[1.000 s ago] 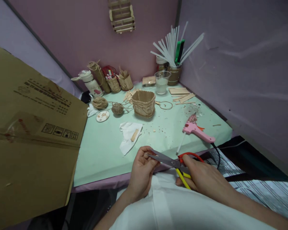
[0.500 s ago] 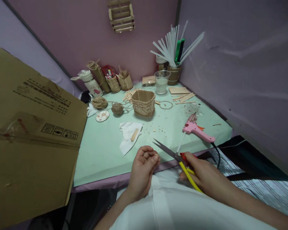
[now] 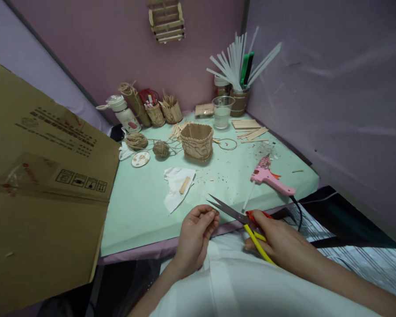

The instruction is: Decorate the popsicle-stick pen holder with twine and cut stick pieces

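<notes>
Between thumb and forefinger, my left hand (image 3: 196, 233) pinches a small light wooden piece (image 3: 214, 211), mostly hidden by the fingertips. My right hand (image 3: 275, 237) is wrapped round the red and yellow handles of the scissors (image 3: 229, 210). Their blades are slightly apart and point left, just above and beside my left fingertips. Beyond the hands, a strip of wood (image 3: 185, 185) lies on a crumpled white tissue (image 3: 173, 200). A small woven-looking wooden basket (image 3: 198, 147) with a braided rim stands mid-table.
A pink glue gun (image 3: 272, 180) lies at the right, its cable over the edge. Twine balls (image 3: 161, 149), a white disc (image 3: 141, 159), a cup of liquid (image 3: 222, 116), flat sticks (image 3: 246, 125) and a pot of glue sticks (image 3: 240, 103) stand behind. A cardboard box (image 3: 46, 189) borders the left.
The scissors have shifted slightly left, bringing their blades closer to my left fingertips. My left hand has dipped and turned a little.
</notes>
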The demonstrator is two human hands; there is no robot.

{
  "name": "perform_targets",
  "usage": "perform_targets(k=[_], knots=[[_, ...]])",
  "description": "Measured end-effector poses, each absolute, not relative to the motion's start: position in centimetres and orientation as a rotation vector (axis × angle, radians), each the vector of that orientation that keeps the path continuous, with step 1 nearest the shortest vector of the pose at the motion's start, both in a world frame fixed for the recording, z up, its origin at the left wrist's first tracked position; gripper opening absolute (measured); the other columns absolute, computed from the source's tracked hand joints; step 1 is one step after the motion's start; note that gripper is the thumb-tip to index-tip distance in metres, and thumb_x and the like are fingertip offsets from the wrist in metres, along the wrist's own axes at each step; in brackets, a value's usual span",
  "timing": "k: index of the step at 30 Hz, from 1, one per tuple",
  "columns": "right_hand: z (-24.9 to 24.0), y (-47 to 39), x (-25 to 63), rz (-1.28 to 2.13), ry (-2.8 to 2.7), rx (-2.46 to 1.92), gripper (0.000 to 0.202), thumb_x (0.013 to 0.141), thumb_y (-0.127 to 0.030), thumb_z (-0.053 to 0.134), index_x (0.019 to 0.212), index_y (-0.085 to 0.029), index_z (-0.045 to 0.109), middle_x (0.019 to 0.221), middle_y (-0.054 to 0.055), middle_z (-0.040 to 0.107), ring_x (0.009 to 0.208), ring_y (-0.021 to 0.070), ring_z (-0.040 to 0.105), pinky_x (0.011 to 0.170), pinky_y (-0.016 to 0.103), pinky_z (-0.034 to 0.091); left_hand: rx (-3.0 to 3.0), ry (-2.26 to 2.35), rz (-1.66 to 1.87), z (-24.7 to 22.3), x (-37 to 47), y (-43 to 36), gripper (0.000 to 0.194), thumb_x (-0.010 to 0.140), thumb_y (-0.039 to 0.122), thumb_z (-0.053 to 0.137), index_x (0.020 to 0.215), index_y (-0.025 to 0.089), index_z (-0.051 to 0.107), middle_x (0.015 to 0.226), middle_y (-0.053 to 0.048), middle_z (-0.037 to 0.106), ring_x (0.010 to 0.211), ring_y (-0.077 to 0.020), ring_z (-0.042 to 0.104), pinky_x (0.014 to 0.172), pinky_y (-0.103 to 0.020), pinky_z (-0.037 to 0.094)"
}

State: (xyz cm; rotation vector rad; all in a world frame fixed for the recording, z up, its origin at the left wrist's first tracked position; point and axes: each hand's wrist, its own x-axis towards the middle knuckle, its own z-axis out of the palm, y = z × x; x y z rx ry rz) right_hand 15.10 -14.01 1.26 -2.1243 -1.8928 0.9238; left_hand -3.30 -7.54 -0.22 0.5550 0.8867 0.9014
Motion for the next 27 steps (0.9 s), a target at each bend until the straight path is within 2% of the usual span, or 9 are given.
perform_targets(k=[7,20,27], knots=[[1.11,-14.42,14.99,0.669,-2.013,-2.131,0.032,0.073,-0.047,0.062,0.087,-0.023,0.046,0.067,0.0,0.062,0.061,0.0228,0.062,0.048,0.024,0.028,0.551,0.868,0.921,-0.15,-3.16,-7.65,0.014,0.067,0.021,0.074,0.074,0.015,0.063,0.073,0.001,0.061,0.064,-0.0058,0.055,0.065,-0.017,0.046],[0.72,-14.55,15.14,0.55,-2.098,-2.1,0.034,0.073,-0.05,0.062,0.087,-0.023,0.047,0.066,0.0,0.062,0.06,0.0227,0.063,0.048,0.023,0.028,0.54,0.878,0.917,-0.58,-3.06,-7.82,0.02,0.06,0.022,0.078,0.072,0.015,0.063,0.069,0.001,0.061,0.063,-0.0068,0.054,0.063,-0.018,0.046],[0.62,-14.57,15.15,0.508,-2.155,-2.119,0.032,0.077,-0.052,0.056,0.086,-0.022,0.046,0.066,0.002,0.064,0.061,0.0252,0.064,0.047,0.024,0.026,0.549,0.841,0.907,-0.39,-3.2,-7.85,0.016,0.064,0.018,0.075,0.074,0.014,0.064,0.068,0.0,0.062,0.061,-0.0067,0.055,0.063,-0.018,0.046]])
